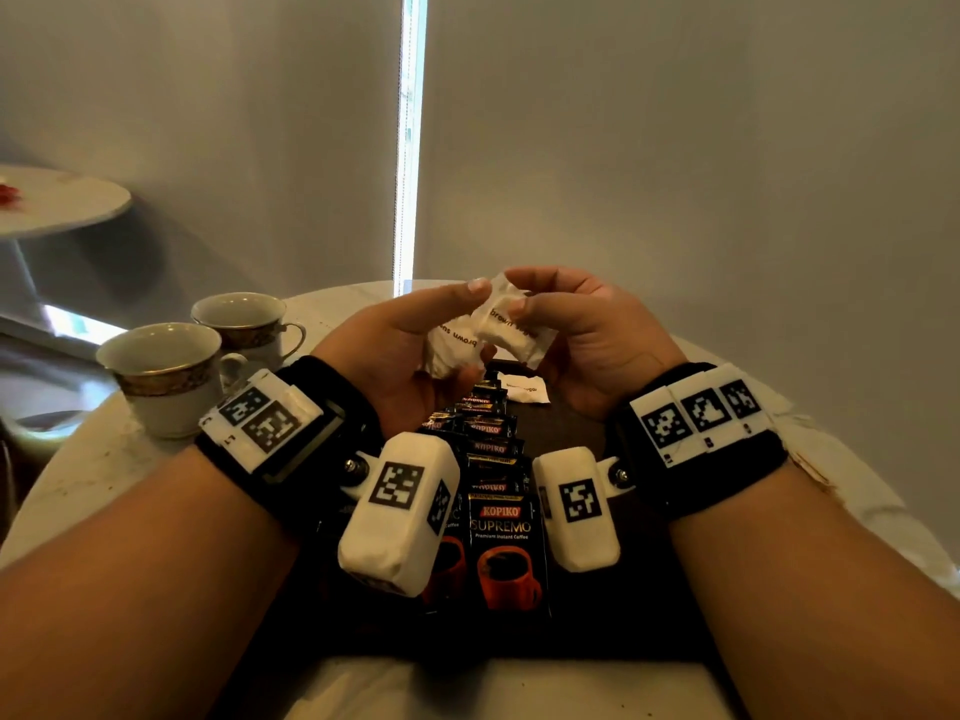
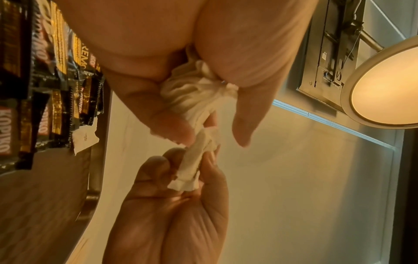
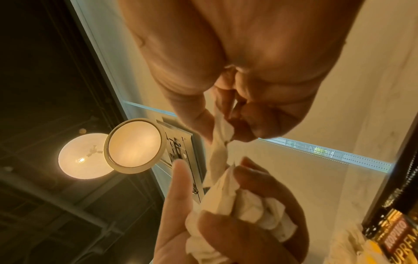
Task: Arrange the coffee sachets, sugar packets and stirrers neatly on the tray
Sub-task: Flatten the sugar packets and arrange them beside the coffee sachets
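Head view: coffee sachets (image 1: 493,459) lie in an overlapping row on the tray (image 1: 613,631), one sugar packet (image 1: 524,392) beside them. Left hand (image 1: 410,350) grips a bunch of packets (image 1: 457,340); right hand (image 1: 582,335) pinches one from it. Stirrers unseen; sugar placement remains.

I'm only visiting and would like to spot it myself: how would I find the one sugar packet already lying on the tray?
Start at the dark tray on the pale round table, between the person's wrists. Follow the row of black coffee sachets to its far end; just right of it lies the sugar packet. It is the only white, flat packet there; the other white ones are up in the hands.
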Motion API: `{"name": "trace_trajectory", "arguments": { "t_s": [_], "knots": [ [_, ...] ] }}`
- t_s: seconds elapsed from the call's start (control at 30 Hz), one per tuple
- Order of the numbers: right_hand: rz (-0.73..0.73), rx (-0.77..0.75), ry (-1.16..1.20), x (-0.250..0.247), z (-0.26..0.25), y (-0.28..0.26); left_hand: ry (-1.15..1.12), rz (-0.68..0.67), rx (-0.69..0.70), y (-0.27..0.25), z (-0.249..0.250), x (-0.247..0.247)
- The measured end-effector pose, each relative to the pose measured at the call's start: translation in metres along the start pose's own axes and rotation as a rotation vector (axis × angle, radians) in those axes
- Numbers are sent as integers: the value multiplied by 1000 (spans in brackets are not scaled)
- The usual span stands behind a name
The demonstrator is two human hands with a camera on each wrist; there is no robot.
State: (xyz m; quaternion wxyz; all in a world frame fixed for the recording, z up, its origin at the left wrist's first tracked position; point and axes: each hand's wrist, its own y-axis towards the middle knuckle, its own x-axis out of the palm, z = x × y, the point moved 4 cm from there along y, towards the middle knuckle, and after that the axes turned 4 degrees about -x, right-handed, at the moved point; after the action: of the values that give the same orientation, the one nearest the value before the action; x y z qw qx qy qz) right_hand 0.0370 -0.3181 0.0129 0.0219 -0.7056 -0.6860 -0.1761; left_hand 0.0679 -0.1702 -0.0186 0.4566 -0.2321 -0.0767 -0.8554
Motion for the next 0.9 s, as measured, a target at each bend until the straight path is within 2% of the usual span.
{"name": "trace_trajectory", "arguments": {
  "t_s": [0.2,0.3,0.47,0.67,0.73,0.8,0.9],
  "knots": [
    [-38,-17,-10,0,1,0,36,72,61,2,0,-1],
    [-89,28,-125,2,7,-2,-2,70,106,4,3,-2],
    [-9,14,-197,-6,7,2,-6,98,106,5,2,-5],
    [-10,49,-171,-11,4,3,-26,150,118,4,3,-5],
    [61,34,-129,-20,0,8,-44,173,98,4,3,-6],
    [194,26,-49,-40,-1,16,-69,186,81,4,3,-7],
    [430,118,-51,-84,18,29,-83,195,77,4,3,-7]
  ]
}}
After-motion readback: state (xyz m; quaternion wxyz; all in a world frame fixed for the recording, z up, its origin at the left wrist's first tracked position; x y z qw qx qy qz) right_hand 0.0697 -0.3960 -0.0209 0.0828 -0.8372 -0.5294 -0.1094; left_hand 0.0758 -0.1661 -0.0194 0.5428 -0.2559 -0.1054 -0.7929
